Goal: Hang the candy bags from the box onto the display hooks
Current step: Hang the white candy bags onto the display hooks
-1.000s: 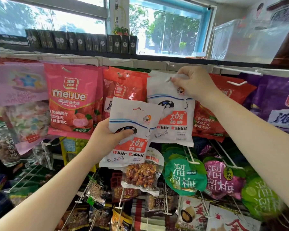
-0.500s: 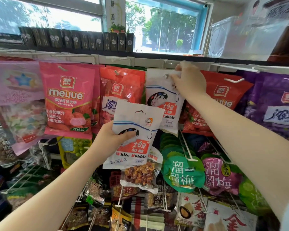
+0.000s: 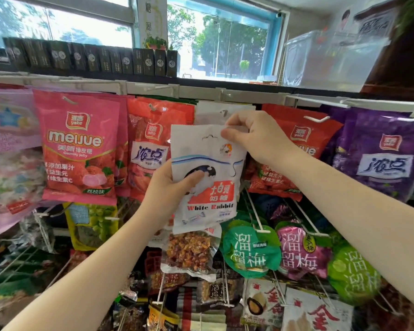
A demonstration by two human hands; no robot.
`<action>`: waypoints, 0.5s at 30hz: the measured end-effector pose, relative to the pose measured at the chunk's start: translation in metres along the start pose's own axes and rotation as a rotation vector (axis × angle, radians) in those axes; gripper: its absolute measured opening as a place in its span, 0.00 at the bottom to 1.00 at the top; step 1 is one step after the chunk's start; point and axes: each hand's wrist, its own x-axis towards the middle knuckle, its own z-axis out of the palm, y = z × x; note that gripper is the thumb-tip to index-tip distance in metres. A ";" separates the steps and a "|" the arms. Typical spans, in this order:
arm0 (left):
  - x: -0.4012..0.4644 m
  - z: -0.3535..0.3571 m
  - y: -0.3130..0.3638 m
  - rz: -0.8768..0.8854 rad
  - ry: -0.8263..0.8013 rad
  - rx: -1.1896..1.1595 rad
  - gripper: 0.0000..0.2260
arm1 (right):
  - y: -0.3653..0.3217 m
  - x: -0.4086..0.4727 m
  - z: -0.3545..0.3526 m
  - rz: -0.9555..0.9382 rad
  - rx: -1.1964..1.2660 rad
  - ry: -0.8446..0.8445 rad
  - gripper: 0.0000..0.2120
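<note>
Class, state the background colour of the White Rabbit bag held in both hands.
White, on the White Rabbit bag, with a red label panel and blue wavy lines; head view.

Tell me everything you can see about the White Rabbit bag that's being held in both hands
The White Rabbit bag is a white, glossy plastic pouch with a blue wavy line, a dark rabbit picture, a red label block and a hang slot near its top. It is held upright in front of the rack, not yet hooked. The left hand grips its lower left side; the right hand pinches its top right corner. Another white bag hangs behind it.
</note>
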 end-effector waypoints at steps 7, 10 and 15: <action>0.005 0.007 -0.024 0.029 -0.053 0.370 0.22 | 0.017 0.033 -0.007 0.144 0.093 0.261 0.02; 0.010 0.013 -0.031 0.060 -0.011 0.501 0.21 | 0.024 0.037 0.001 0.121 -0.058 0.260 0.05; 0.019 0.009 -0.043 0.038 0.061 0.585 0.21 | 0.030 0.041 0.001 0.062 -0.344 0.285 0.07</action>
